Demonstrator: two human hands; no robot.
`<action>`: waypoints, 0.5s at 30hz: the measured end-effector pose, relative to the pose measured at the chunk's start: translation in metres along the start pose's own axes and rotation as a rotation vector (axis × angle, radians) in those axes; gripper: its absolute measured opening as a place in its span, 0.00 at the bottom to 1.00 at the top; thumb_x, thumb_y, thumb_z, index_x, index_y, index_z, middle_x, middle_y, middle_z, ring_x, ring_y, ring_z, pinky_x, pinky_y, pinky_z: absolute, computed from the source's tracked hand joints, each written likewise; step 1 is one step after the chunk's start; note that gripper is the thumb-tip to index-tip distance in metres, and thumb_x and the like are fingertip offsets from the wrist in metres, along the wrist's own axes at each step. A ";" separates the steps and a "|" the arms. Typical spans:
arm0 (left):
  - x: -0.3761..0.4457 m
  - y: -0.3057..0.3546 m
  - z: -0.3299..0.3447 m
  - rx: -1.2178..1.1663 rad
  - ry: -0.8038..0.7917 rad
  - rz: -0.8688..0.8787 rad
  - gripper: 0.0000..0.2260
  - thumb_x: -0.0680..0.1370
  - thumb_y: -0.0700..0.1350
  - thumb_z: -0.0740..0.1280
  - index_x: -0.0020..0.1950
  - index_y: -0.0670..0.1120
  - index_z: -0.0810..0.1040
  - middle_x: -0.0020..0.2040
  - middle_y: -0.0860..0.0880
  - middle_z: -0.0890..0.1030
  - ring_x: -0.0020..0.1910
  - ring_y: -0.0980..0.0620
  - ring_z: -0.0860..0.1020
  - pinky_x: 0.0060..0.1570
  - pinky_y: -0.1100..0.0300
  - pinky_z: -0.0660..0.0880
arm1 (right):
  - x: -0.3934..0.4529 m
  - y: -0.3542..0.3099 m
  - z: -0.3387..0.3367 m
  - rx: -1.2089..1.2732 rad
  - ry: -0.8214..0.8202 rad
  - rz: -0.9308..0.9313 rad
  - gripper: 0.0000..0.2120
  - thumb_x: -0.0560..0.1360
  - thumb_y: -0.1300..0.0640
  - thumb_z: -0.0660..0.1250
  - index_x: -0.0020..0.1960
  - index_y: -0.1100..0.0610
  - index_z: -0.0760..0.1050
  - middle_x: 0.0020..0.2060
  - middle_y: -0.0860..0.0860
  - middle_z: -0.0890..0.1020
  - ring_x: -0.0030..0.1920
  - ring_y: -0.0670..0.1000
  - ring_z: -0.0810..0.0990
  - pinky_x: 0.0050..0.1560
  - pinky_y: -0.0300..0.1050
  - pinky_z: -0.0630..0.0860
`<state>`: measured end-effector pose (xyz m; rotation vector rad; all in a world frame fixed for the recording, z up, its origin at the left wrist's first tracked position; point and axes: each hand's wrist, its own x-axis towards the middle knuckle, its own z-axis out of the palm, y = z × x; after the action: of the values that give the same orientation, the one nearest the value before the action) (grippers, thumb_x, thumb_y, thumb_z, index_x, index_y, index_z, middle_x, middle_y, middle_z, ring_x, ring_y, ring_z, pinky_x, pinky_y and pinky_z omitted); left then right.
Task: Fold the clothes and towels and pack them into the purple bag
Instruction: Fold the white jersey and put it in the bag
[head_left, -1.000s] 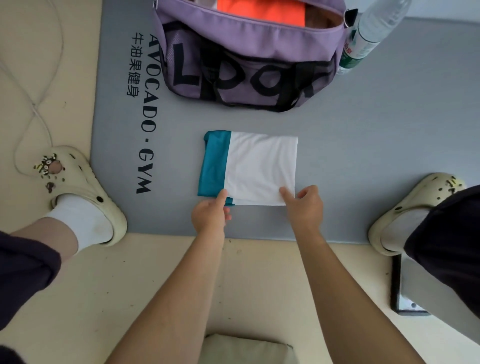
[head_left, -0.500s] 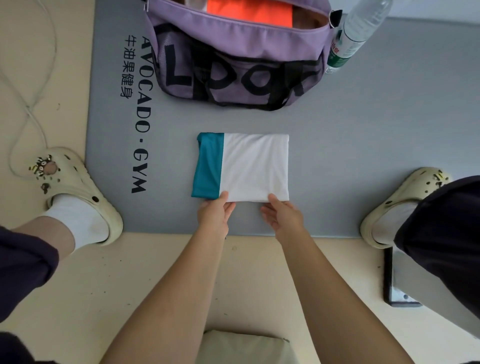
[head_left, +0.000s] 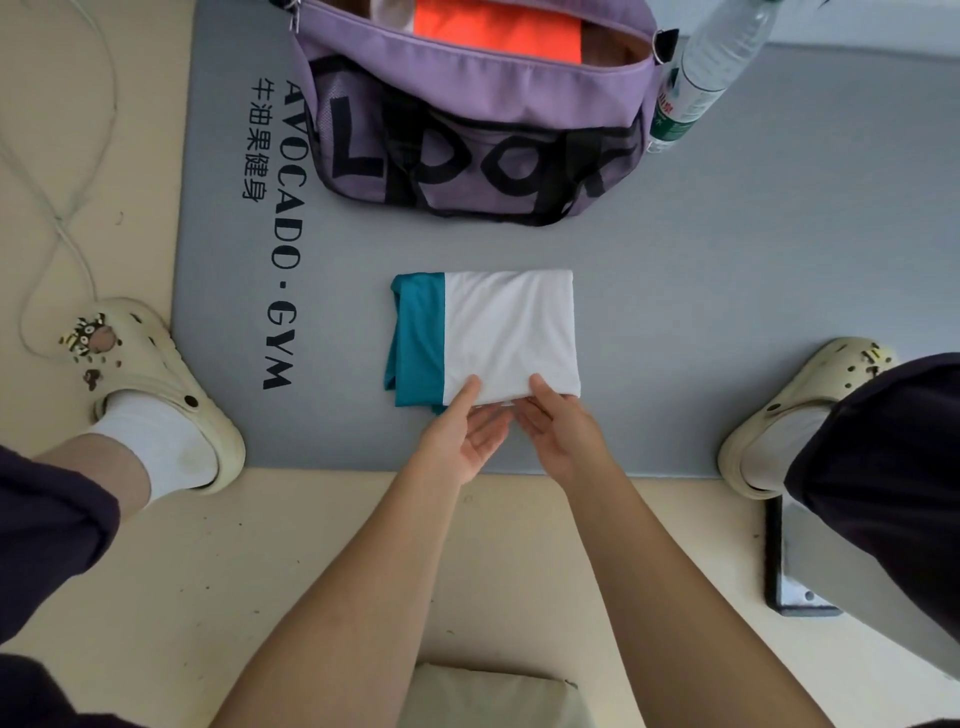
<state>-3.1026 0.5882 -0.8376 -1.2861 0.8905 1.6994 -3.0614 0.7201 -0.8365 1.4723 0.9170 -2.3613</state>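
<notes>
Now both hands have slid inward along the near edge of the folded teal-and-white garment (head_left: 485, 338); 1 s ago they sat wider apart at its corners. Left hand (head_left: 464, 435) and right hand (head_left: 558, 428) lie palms-up, fingers straight, tips tucking under the cloth, gripping nothing yet. Folding looks done; likely scooping to lift. Purple bag (head_left: 478, 119) sits open at 12 o'clock, orange item (head_left: 498, 28) inside.

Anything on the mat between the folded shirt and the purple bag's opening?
Nothing visible: bare gray mat separates the folded shirt from the purple bag. Its top is unzipped, with an orange item already inside.
</notes>
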 end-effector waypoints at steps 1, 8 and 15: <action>0.001 0.001 0.001 -0.057 0.024 0.037 0.17 0.74 0.49 0.75 0.57 0.41 0.78 0.48 0.43 0.86 0.47 0.47 0.85 0.43 0.57 0.82 | -0.001 -0.001 -0.002 -0.005 0.004 -0.013 0.12 0.76 0.60 0.69 0.59 0.56 0.75 0.54 0.54 0.84 0.50 0.52 0.84 0.52 0.44 0.79; 0.003 0.017 -0.022 0.009 0.192 0.148 0.13 0.75 0.45 0.74 0.56 0.42 0.78 0.50 0.43 0.85 0.46 0.48 0.85 0.41 0.56 0.82 | 0.007 -0.018 -0.012 -0.292 0.325 -0.110 0.20 0.73 0.58 0.73 0.61 0.61 0.70 0.53 0.58 0.82 0.46 0.57 0.85 0.52 0.50 0.81; 0.010 0.017 -0.026 0.394 0.309 0.219 0.08 0.79 0.43 0.70 0.50 0.37 0.80 0.43 0.41 0.84 0.40 0.45 0.84 0.33 0.60 0.81 | 0.020 -0.031 -0.016 -0.894 0.398 -0.265 0.11 0.73 0.54 0.72 0.44 0.63 0.77 0.36 0.53 0.79 0.36 0.52 0.75 0.39 0.45 0.73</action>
<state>-3.1092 0.5592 -0.8520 -1.2271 1.5128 1.4046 -3.0744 0.7565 -0.8465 1.4547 2.0130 -1.3987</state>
